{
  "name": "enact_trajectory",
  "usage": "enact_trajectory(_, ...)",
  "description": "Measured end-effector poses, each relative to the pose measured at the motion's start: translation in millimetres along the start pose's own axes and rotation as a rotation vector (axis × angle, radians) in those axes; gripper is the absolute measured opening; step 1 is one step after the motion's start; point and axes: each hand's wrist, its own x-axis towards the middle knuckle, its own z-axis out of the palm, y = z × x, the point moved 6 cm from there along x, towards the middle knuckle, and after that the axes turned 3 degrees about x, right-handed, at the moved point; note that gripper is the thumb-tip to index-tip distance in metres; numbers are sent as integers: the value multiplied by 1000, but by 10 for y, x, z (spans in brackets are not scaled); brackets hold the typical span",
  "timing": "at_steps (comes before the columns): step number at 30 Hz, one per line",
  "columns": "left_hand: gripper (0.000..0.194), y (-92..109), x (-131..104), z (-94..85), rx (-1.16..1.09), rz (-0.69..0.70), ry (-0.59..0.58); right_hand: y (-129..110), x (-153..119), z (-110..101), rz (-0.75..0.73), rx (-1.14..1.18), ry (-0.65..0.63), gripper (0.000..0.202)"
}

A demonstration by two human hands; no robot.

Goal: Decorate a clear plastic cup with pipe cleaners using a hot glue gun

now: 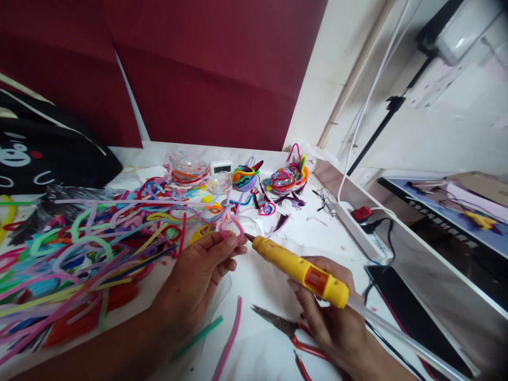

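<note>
My left hand (204, 270) pinches a pink pipe cleaner (237, 222) bent into a loop. My right hand (337, 312) is wrapped round a yellow hot glue gun (296, 264), a straight pen-like one with a clear glue stick (397, 333) running out of its back. Its dark nozzle points left, close to the loop; whether they touch I cannot tell. Red-handled pliers (283, 325) lie below the right hand. A loose pink pipe cleaner (230, 338) and a green one (202, 334) rest near the left forearm. Behind the loop sits a clear plastic shell (251, 226), partly hidden.
A big heap of coloured pipe cleaners (91, 248) spreads over the left side. Decorated balls (282, 181) stand at the back beside a small digital display (220, 167). On the right are glasses (327, 202), a power strip (363, 233) and a dark phone-like slab (416, 317).
</note>
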Motion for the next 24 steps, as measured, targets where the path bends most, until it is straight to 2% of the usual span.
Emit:
enact_trajectory(3,23,7,3,-4,7,9,7,-26,22,6,2,2,-3,27)
enact_trajectory(7,22,18,-10,2,18,25,-3,21,61,11,133,201,14,24)
enact_trajectory(11,22,40,-28,-3,37,45,4,142,111,43,378,470,-20,33)
enact_trajectory(14,22,79,-23,-12,55,80,5,261,135,61,586,628,-14,32)
enact_trajectory(19,21,185,19,-62,66,162,45,394,207,120,753,802,15,31)
enact_trajectory(22,21,252,33,-83,60,215,58,448,233,195,839,796,-53,37)
enact_trajectory(24,22,283,22,-87,57,238,67,462,233,266,864,795,-145,39)
